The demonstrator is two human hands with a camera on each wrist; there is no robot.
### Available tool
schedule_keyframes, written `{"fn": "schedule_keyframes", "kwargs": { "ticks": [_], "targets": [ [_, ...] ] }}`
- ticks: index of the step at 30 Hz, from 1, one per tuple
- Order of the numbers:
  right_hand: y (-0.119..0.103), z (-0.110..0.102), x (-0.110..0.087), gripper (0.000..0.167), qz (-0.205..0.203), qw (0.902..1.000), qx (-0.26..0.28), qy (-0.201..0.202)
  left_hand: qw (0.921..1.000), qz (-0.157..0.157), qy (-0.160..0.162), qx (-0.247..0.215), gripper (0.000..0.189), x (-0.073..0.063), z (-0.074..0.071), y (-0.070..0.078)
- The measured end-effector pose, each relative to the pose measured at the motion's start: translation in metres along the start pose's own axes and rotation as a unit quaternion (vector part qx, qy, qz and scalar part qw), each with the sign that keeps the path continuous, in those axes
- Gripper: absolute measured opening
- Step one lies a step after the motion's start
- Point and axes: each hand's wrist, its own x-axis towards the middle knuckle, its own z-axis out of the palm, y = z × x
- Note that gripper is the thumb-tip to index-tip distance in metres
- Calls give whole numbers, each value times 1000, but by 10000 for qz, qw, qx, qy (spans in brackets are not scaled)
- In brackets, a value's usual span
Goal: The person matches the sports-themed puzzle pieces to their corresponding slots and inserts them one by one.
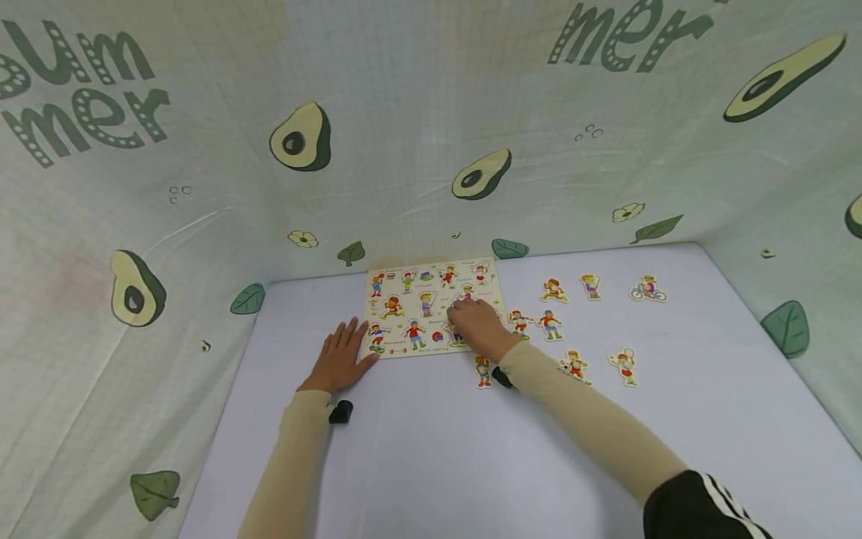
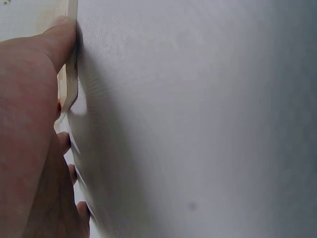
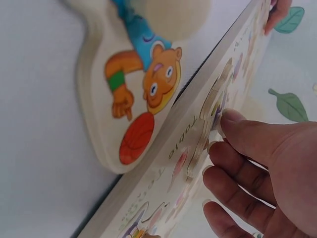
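Note:
A wooden picture puzzle board (image 1: 411, 308) with sports figures lies near the back of the white table. My left hand (image 1: 337, 359) rests at its left edge, fingers spread; in the left wrist view the thumb (image 2: 62, 37) lies on the board's edge. Over the board's right part, my right hand (image 1: 481, 327) pinches a wooden puzzle piece (image 3: 198, 148) standing slightly proud of the board. The hand hides part of that piece in the head view. Just in front of the board, below my right hand, lies a basketball player piece (image 1: 483, 372).
Loose pieces lie to the right: a runner (image 1: 554, 290), a purple-clad figure (image 1: 591, 287), a cyclist (image 1: 649, 289), a skater in a helmet (image 1: 550, 325), a footballer (image 1: 574, 365) partly behind the sleeve, and a racket player (image 1: 625, 367). An avocado-print curtain (image 1: 404, 217) hangs behind.

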Motion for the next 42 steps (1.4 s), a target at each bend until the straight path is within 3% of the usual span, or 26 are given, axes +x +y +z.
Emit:
{"fn": "schedule_keyframes", "kwargs": {
  "ticks": [10,21,28,42],
  "targets": [
    [-4,0,3,22,21,9999,52,-88,10000,29,27,23,82,0,-1,1],
    [5,-10,-14,23,112,9995,-138,268,10000,51,68,-29,84,3,1,-5],
    [26,-17,-38,20,276,9969,60,736,9999,88,85,-67,82,3,0,-3],
    [85,-25,-87,22,1145,9897,184,845,9998,135,102,-146,81,1,3,-3]
  ]
}}
